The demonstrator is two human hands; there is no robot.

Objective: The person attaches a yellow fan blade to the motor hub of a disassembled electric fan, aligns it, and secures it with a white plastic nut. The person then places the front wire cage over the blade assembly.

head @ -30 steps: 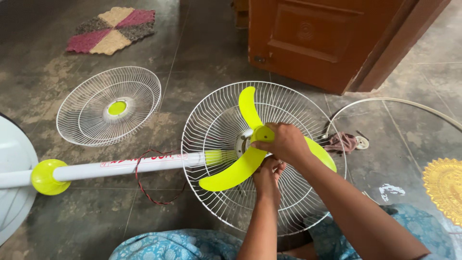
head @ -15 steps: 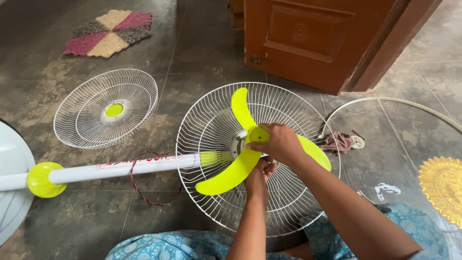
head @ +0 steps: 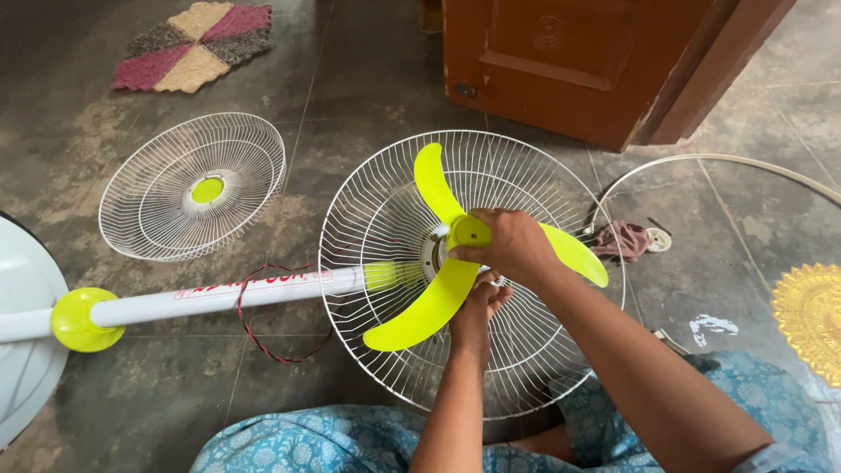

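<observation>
Bare forearms end in the left hand (head: 476,308) and right hand (head: 512,245), no sleeves visible, with a blue cotton garment printed in pale floral motifs (head: 350,442) covering the person's lap.

Soft, even daylight fills the scene, brighter toward the far right, where the stone floor (head: 753,114) looks pale and washed. The far left corner is dimmer. Shadows are faint and diffuse; only a weak one lies under the wire guard (head: 385,219). The floor shows a mild sheen but no hard glare. The lime-green blades (head: 420,307) look strongly saturated. Focus is sharp throughout, with no motion blur. Wide-angle distortion bends the picture's edges, curving the white base (head: 22,333) at the near left.
</observation>
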